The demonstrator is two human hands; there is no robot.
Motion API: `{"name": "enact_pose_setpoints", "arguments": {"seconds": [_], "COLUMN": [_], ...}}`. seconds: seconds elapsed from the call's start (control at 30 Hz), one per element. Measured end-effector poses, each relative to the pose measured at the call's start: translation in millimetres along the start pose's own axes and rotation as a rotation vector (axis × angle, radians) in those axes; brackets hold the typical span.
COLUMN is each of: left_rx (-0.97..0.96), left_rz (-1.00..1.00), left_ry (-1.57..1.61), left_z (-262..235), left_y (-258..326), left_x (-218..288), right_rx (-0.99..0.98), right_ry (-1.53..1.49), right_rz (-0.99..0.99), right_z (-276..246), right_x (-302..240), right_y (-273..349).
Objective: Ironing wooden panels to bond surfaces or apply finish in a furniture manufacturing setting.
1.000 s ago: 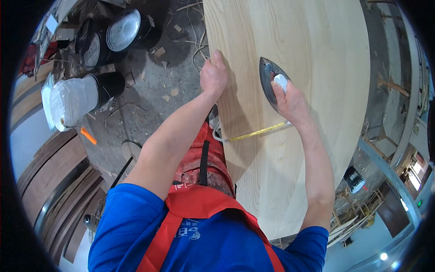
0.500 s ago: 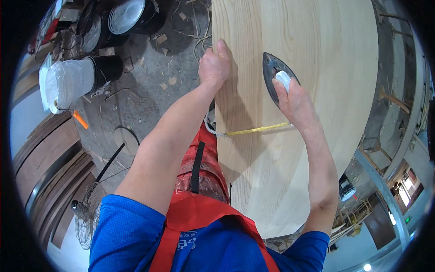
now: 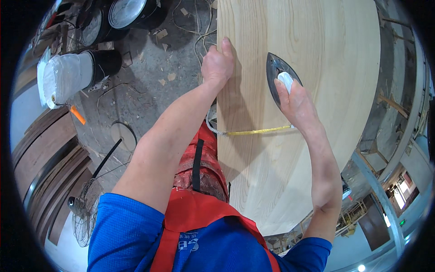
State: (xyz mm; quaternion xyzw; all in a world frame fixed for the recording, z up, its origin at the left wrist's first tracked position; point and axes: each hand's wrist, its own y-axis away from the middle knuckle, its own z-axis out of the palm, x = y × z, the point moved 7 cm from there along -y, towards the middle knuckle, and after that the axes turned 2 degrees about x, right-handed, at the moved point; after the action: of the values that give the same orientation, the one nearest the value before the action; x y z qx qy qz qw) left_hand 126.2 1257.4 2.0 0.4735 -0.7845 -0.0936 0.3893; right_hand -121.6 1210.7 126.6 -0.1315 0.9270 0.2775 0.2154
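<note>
A large pale wooden board (image 3: pixel 326 50) with visible grain lies in front of me. My right hand (image 3: pixel 298 103) is wrapped round the white handle of a clothes iron (image 3: pixel 273 67), whose dark pointed body rests on the board, tip facing away from me. From the iron's back end a cord in a yellow sleeve (image 3: pixel 258 131) crosses the wood and drops over the left edge. At that edge my left hand (image 3: pixel 217 65) is closed, its thumb lying on the board's top; the other fingers are curled at the side and partly hidden.
To the left, dark buckets (image 3: pixel 105 68) stand on the grey floor (image 3: pixel 149 86) among scraps and loose cables (image 3: pixel 199 31). A wire-caged fan (image 3: pixel 86 208) is at lower left, near stacked brown panels (image 3: pixel 50 136). A metal beam (image 3: pixel 380 195) runs beyond the board's right side.
The whole view has shifted slightly, so the board and both hands appear a little farther right. Against the board, the iron and both hands have hardly moved.
</note>
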Motion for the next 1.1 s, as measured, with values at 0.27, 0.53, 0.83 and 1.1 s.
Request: {"name": "enact_pose_setpoints", "arguments": {"seconds": [0.27,0.53,0.83,1.1], "left_rx": [0.003,-0.033,0.014,0.014], "left_rz": [0.014,-0.050,0.003,0.005], "left_ry": [-0.018,-0.040,-0.061,-0.042], "left_z": [-1,-2,0,-1], "left_y": [0,4,-1,0], "left_x": [1,2,-2,2], "right_rx": [-0.024,0.047,0.037,0.023], "right_ry": [0.060,-0.017,-0.041,-0.033], "right_rz": [-0.032,-0.073,-0.067,-0.032], "right_z": [0,6,1,3], "right_x": [0,6,9,11], "right_y": [-2,-2,-2,5]}}
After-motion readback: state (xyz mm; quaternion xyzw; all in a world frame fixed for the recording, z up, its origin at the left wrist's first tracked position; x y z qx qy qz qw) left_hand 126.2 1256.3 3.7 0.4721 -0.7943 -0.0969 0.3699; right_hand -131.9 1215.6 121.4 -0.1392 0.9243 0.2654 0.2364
